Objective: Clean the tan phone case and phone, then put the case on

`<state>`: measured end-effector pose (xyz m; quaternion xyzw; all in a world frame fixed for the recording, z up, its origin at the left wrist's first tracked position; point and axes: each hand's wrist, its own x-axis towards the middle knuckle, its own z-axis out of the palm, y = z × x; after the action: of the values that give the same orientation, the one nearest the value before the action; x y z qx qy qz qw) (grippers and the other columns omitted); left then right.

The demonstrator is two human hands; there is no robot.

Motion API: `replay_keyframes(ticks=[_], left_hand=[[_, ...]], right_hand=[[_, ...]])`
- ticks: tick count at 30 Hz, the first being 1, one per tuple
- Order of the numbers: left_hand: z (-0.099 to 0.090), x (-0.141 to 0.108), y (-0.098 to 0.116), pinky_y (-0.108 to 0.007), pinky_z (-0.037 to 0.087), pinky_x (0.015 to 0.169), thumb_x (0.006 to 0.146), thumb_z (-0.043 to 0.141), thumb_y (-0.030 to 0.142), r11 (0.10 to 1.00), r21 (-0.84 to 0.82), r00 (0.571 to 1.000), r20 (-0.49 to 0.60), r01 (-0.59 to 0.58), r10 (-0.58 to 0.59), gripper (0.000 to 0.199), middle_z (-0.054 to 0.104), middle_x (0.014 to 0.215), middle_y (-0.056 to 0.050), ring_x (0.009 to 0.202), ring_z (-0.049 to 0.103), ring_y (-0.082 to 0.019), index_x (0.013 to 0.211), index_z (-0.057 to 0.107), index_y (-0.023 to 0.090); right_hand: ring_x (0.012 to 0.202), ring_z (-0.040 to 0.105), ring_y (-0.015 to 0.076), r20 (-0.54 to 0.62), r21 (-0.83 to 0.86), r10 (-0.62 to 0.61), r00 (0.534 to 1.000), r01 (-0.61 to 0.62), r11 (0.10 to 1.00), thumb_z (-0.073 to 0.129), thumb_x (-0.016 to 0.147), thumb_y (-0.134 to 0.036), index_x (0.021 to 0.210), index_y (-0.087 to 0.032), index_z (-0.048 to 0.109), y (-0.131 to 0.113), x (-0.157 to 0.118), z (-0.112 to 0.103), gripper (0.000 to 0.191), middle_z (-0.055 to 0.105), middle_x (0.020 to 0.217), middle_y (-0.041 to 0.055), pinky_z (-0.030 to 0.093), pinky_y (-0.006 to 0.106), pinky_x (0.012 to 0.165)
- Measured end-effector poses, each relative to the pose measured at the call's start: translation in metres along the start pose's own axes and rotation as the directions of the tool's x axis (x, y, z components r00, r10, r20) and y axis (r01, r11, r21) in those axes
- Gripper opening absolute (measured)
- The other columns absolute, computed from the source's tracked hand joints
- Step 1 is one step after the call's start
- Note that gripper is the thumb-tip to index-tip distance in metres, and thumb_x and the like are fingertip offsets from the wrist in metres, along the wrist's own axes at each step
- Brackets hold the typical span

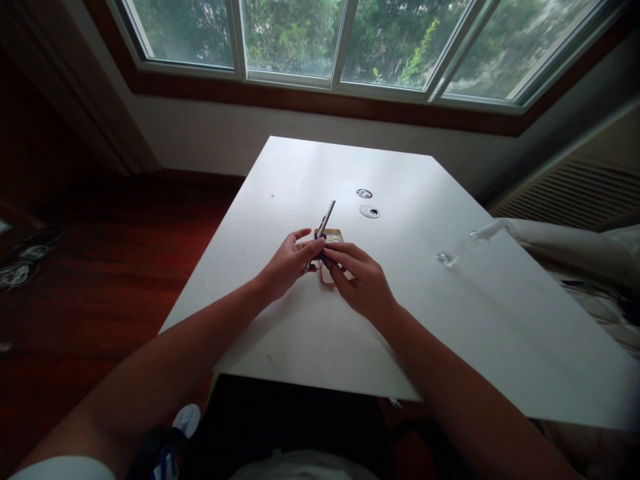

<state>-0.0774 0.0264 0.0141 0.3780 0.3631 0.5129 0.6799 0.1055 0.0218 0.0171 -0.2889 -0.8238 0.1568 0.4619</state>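
Both of my hands meet over the middle of a white table [310,340]. My left hand [287,262] is closed on a thin, flat device like a phone [327,217], which is tilted up with its narrow edge showing. A small dark purple thing lies between my fingers, mostly hidden. The fingers of my right hand [361,275] are bent and pressed against the dark thing at the device's side. Under my hands a phone case [334,235] with a pale inside and tan rim lies on the table, partly covered by my fingers.
Beyond my hands, two round grommets [369,211] are set in the tabletop. A clear plastic item [447,259] lies to the right, near a pale covered bundle [560,247] at the table's right edge. Windows [295,40] line the far wall. Cables [20,267] lie on the floor at left.
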Motion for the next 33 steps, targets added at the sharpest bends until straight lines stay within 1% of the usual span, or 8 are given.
replay_keyframes(ticks=[4,10,13,17,20,24,29,33], left_hand=[[0.001,-0.001,-0.001,-0.026,0.051,0.069,0.077,0.085,0.052,1.000,-0.025,0.999,0.046,0.017,-0.016,0.078,0.061,0.127,-0.014,0.096,0.066,-0.019,0.135,0.044,0.020],[0.000,-0.001,-0.007,-0.027,0.050,0.068,0.073,0.089,0.051,0.995,0.092,0.997,0.063,0.035,-0.041,0.091,0.056,0.134,-0.018,0.093,0.065,-0.018,0.144,0.040,0.019],[-0.004,0.001,-0.013,-0.027,0.051,0.069,0.071,0.091,0.050,0.994,0.108,0.995,0.090,0.025,-0.035,0.097,0.051,0.143,-0.021,0.096,0.065,-0.020,0.146,0.038,0.018],[-0.011,0.005,-0.019,-0.026,0.051,0.068,0.068,0.091,0.054,0.994,0.104,0.998,0.064,-0.023,0.016,0.106,0.046,0.147,-0.024,0.089,0.065,-0.017,0.149,0.033,0.018],[-0.011,0.004,-0.022,-0.025,0.051,0.066,0.067,0.087,0.065,0.996,0.079,0.998,0.057,-0.034,0.029,0.111,0.053,0.138,-0.023,0.084,0.066,-0.016,0.150,0.031,0.017],[-0.007,0.002,-0.024,-0.024,0.050,0.060,0.064,0.078,0.078,0.999,0.028,0.997,0.072,-0.035,0.033,0.112,0.063,0.122,-0.018,0.084,0.067,-0.019,0.146,0.035,0.015],[-0.006,0.003,-0.023,-0.022,0.048,0.057,0.063,0.080,0.077,0.998,0.052,0.999,0.037,-0.035,0.033,0.111,0.064,0.116,-0.014,0.078,0.065,-0.016,0.145,0.037,0.015],[-0.006,0.002,-0.020,-0.023,0.048,0.057,0.064,0.080,0.076,0.994,0.103,0.998,0.067,-0.022,0.015,0.111,0.064,0.111,-0.013,0.079,0.063,-0.016,0.146,0.038,0.015]], right_hand=[[0.116,0.068,0.0255,-0.024,-0.011,0.004,1.000,-0.005,1.000,0.057,0.098,-0.017,0.128,-0.032,0.070,0.001,0.001,-0.002,0.036,0.070,0.129,0.0072,0.061,0.044,0.096],[0.111,0.069,0.0254,-0.107,-0.049,0.044,0.993,-0.050,0.998,0.057,0.098,-0.016,0.128,-0.032,0.070,0.004,0.001,-0.005,0.036,0.069,0.126,0.0080,0.064,0.041,0.084],[0.108,0.069,0.0251,-0.079,-0.036,0.047,0.996,-0.050,0.998,0.058,0.097,-0.017,0.125,-0.031,0.071,0.002,0.001,-0.005,0.034,0.067,0.126,0.0091,0.064,0.040,0.081],[0.096,0.068,0.0210,0.002,0.031,0.046,0.999,-0.046,0.998,0.059,0.093,-0.015,0.123,-0.029,0.071,-0.003,0.001,-0.004,0.036,0.066,0.120,0.0091,0.062,0.034,0.071],[0.089,0.066,0.0188,0.039,0.089,0.044,0.998,-0.047,0.995,0.058,0.091,-0.013,0.123,-0.028,0.070,-0.004,0.001,-0.002,0.038,0.066,0.115,0.0082,0.060,0.032,0.067],[0.089,0.065,0.0189,0.078,0.106,0.051,0.996,-0.059,0.993,0.058,0.090,-0.012,0.125,-0.027,0.068,-0.003,0.000,-0.001,0.039,0.066,0.115,0.0084,0.059,0.031,0.066],[0.093,0.066,0.0194,0.068,0.089,0.042,0.997,-0.048,0.995,0.058,0.092,-0.015,0.126,-0.028,0.068,0.001,-0.001,0.000,0.038,0.066,0.115,0.0078,0.059,0.031,0.066],[0.094,0.067,0.0190,0.055,0.045,0.063,0.997,-0.065,0.997,0.056,0.096,-0.017,0.127,-0.029,0.069,0.006,0.000,-0.002,0.036,0.066,0.116,0.0076,0.060,0.030,0.067]])
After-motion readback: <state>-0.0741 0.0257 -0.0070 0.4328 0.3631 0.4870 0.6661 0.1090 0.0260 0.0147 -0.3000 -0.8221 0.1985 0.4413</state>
